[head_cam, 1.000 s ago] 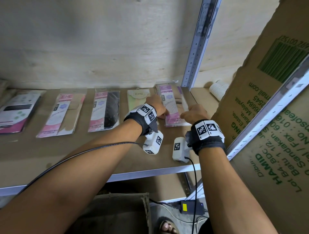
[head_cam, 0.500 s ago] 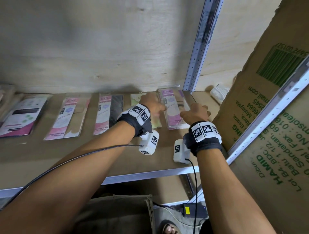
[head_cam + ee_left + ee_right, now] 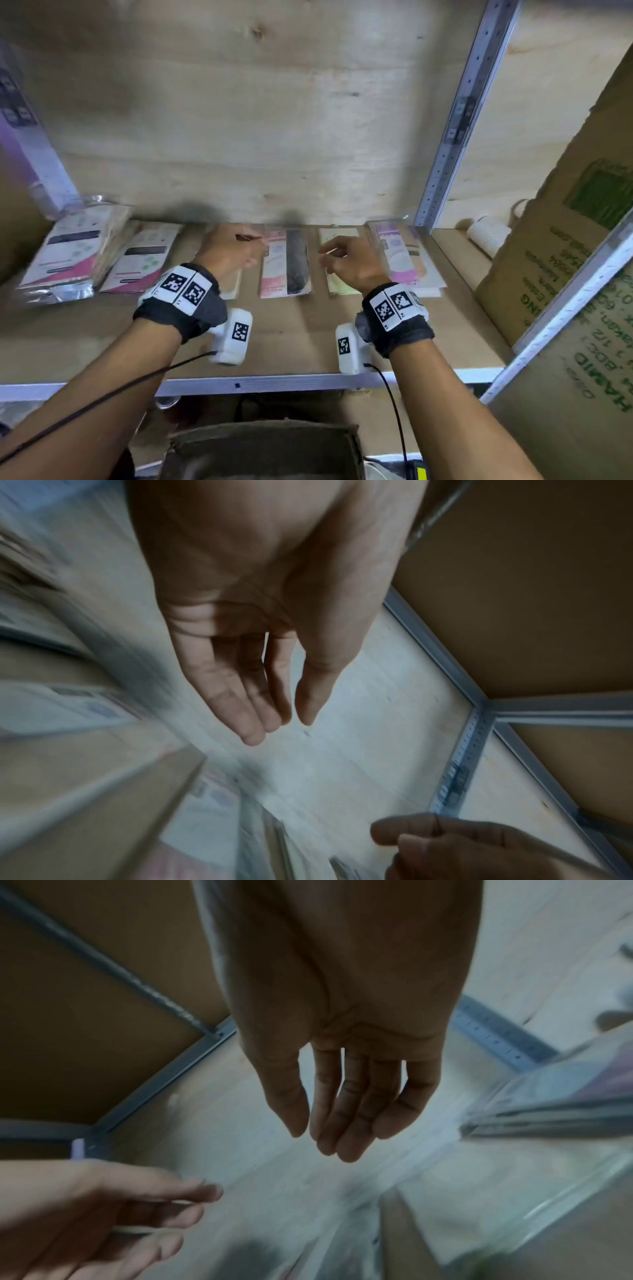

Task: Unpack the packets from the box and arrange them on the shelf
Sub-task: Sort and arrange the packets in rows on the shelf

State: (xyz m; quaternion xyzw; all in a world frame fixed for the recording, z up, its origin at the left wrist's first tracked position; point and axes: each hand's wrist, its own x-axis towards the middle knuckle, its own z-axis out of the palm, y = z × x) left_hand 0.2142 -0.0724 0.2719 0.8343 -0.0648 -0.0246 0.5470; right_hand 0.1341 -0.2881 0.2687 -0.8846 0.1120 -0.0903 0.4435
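Plywood backs the shelf [image 3: 308, 346], and a row of packets [image 3: 286, 262] lies flat along its rear edge, across the middle of the head view. The left hand [image 3: 227, 251] and right hand [image 3: 354, 262] hover over that row, each with its grip empty and fingers loosely spread, pinching nothing. The box [image 3: 263, 452] sits at the bottom centre of the frame, below the shelf.

The placing step looks finished, so the next reach probably goes down into the box. To do it well, lift the hands clear without dragging a packet, and set the next one in line with the rest, its edges parallel to theirs.

Only the wrist views show the palms bare and the fingers [image 3: 253, 718] straight; the head view shows knuckles alone, but gives the whole row's spacing.
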